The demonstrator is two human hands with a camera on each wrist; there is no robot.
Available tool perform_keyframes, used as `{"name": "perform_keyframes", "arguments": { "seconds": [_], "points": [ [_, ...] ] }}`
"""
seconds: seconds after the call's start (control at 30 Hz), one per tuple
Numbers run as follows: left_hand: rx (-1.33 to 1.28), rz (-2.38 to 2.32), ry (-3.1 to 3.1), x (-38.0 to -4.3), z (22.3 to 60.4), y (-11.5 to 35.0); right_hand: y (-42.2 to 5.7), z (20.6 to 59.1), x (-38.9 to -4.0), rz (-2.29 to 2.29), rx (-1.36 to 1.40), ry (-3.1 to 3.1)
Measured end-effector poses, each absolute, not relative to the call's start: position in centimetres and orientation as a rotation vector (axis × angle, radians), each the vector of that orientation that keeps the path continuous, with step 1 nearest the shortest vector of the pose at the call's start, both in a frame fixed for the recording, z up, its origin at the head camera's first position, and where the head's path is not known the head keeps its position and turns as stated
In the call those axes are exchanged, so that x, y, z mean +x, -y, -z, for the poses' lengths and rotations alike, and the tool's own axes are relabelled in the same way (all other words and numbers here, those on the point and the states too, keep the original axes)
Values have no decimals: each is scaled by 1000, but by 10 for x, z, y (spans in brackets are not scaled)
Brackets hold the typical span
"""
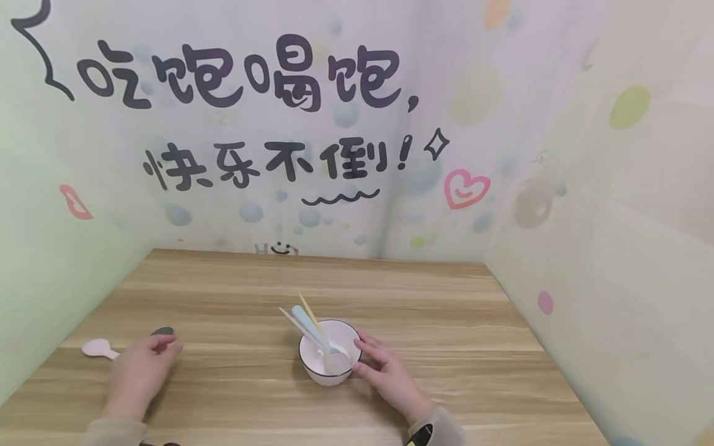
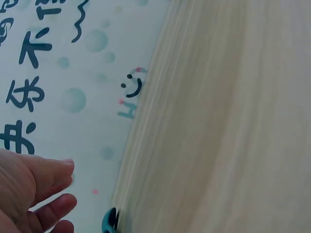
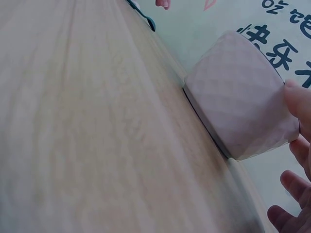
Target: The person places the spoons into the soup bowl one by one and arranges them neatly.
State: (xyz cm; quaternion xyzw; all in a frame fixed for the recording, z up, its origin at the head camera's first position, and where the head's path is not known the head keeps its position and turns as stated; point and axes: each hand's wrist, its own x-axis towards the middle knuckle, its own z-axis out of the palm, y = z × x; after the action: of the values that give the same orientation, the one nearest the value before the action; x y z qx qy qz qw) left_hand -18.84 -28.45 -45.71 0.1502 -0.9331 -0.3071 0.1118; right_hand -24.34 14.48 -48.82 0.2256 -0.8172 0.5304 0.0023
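Note:
A white bowl (image 1: 318, 375) with a dark rim stands upright on the table; a light blue spoon (image 1: 304, 319) and two thin sticks, one yellow (image 1: 307, 306) and one pale (image 1: 295, 322), lean out of it. My right hand (image 1: 393, 378) holds the bowl's right side between thumb and fingers. In the right wrist view the bowl's faceted outer wall (image 3: 233, 97) shows beside the fingertips (image 3: 294, 99). Loosely bent and holding nothing, my left hand (image 1: 142, 371) hovers near a pale pink spoon (image 1: 99, 348) and a dark green spoon (image 1: 163, 331), whose handles it partly hides.
The wood-grain table (image 1: 234, 297) meets a white back wall (image 1: 234, 217) with dark lettering and coloured dots. Side walls stand at left (image 1: 50, 260) and right (image 1: 625, 297).

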Motion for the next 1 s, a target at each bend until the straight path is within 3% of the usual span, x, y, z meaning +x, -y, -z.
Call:
{"name": "perform_keyframes", "arguments": {
  "seconds": [0.4,0.6,1.0],
  "points": [
    [651,844,2910,-186,471,307,-138,472,-234,-1663,655,2590],
    [717,962,2934,-185,475,309,-143,488,-244,-1688,666,2573],
    [799,1012,2748,-186,483,305,-137,461,-227,-1742,669,2547]
  ]
}}
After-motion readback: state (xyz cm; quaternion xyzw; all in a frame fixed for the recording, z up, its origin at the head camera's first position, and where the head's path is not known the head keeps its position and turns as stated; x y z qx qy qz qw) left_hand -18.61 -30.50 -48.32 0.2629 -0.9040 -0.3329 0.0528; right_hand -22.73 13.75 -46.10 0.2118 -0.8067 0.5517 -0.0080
